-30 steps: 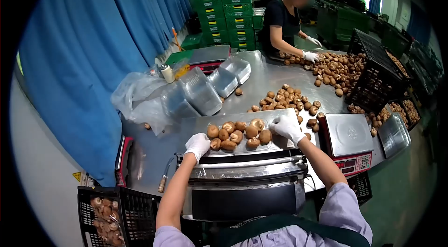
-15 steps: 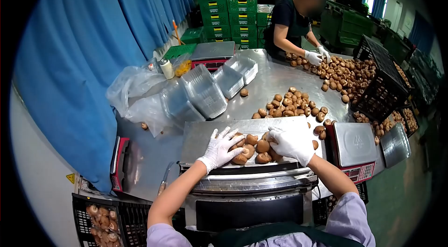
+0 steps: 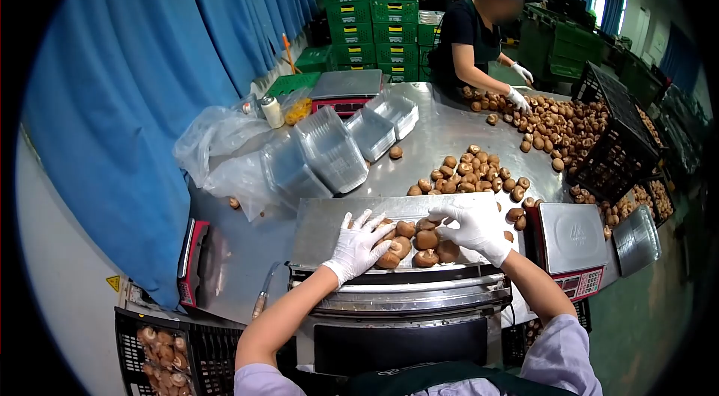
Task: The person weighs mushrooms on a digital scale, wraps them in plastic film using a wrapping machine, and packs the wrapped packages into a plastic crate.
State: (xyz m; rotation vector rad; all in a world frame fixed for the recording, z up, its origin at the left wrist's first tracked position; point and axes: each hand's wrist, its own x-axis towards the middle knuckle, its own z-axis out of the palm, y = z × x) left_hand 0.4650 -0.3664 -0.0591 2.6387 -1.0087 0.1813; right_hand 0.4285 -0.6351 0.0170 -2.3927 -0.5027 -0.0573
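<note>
Far left, low: we have a black crate (image 3: 217, 355) with grouped mushrooms (image 3: 163, 358) in it, under what looks like clear wrap, so we read that part as done. Above it, a red scale (image 3: 193, 261) at the bench edge, then bunched clear plastic (image 3: 243, 175) crowding the nested clear trays (image 3: 329, 149). Our left hand (image 3: 358, 248) lies spread, fingers apart, on the left of a mushroom group (image 3: 402, 246) on the metal plate (image 3: 318, 227). That group is bare on top, so we call it mid-way; can't tell if a tray sits under it. Loose pile (image 3: 472, 171) just behind is untouched. Our right hand (image 3: 483, 233) curves over the group's right end; can't tell if it grips one. Farther back, a co-worker's hand (image 3: 518, 99) is at the big heap (image 3: 554, 123), plenty left there. A second scale (image 3: 573, 235) and a tipped crate (image 3: 618, 149) hem in the right side.
</note>
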